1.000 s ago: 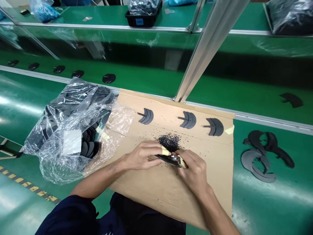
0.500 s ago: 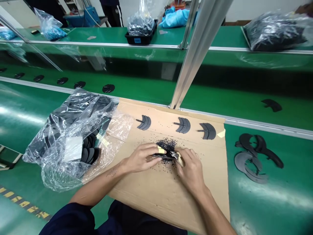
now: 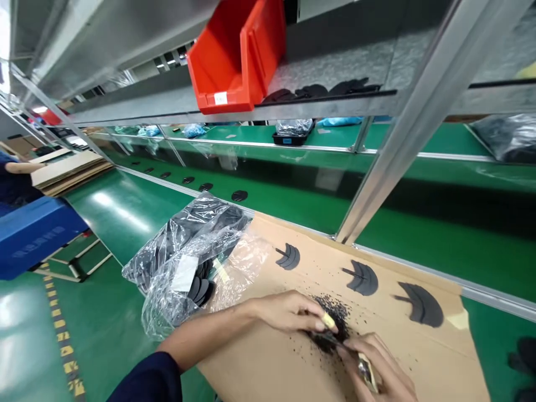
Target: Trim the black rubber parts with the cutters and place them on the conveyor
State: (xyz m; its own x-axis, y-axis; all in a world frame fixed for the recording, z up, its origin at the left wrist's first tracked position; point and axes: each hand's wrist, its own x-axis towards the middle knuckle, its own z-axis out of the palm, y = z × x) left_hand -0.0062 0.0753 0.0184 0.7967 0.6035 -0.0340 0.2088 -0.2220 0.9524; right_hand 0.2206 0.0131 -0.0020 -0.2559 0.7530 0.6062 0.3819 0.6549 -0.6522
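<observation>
My left hand (image 3: 288,314), yellow tape round one fingertip, pinches a small black plastic part (image 3: 326,336) over the cardboard sheet (image 3: 255,363). In my right hand (image 3: 381,363) are metal nippers (image 3: 365,368) with a pale yellowish grip, close to the part's right end. Both hands hide most of the part and the jaws of the tool. Black shavings (image 3: 335,307) lie heaped and scattered under and behind the hands. Along the far side of the cardboard rest three dark fan-shaped parts with stems, the left one (image 3: 288,257), the middle one (image 3: 363,278) and the right one (image 3: 422,304).
Left of the cardboard sits a clear plastic bag (image 3: 167,251) with many dark parts. A metal post (image 3: 389,145) rises behind the work. Overhead, a shelf carries a red bin (image 3: 259,61). Several dark parts (image 3: 239,195) line the green surface beyond. A person (image 3: 17,178) is at far left.
The view has swung up and left, bringing in the shelf, red bin and another person. Both hands still hold the part and nippers; the right hand has turned, and the tool's metal shows lower.
</observation>
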